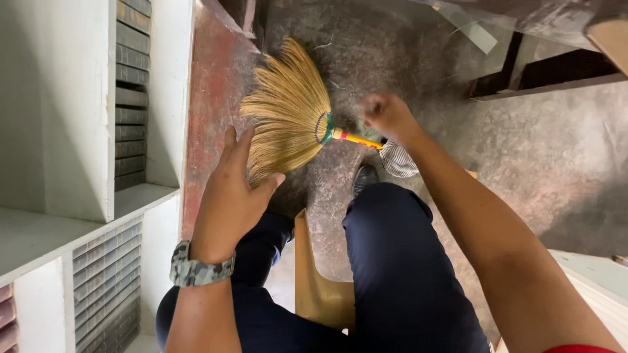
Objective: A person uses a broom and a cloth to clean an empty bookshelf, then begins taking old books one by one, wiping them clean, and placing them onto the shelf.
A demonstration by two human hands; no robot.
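A straw hand broom (288, 114) with a fan of pale bristles and a yellow handle lies over the dark concrete floor. My right hand (387, 115) is closed near the handle's end; it is blurred, so the grip itself is unclear. My left hand (229, 196), with a camouflage-pattern watch on the wrist, is open, fingers spread, its fingertips touching the lower edge of the bristles. My legs in dark blue trousers are below, one black shoe showing.
A white shelf unit (78, 216) with rows of grey bound volumes stands at the left. A reddish wall strip (209, 98) borders the floor. A brown paper bag (317, 287) sits between my legs. A dark opening lies at the upper right.
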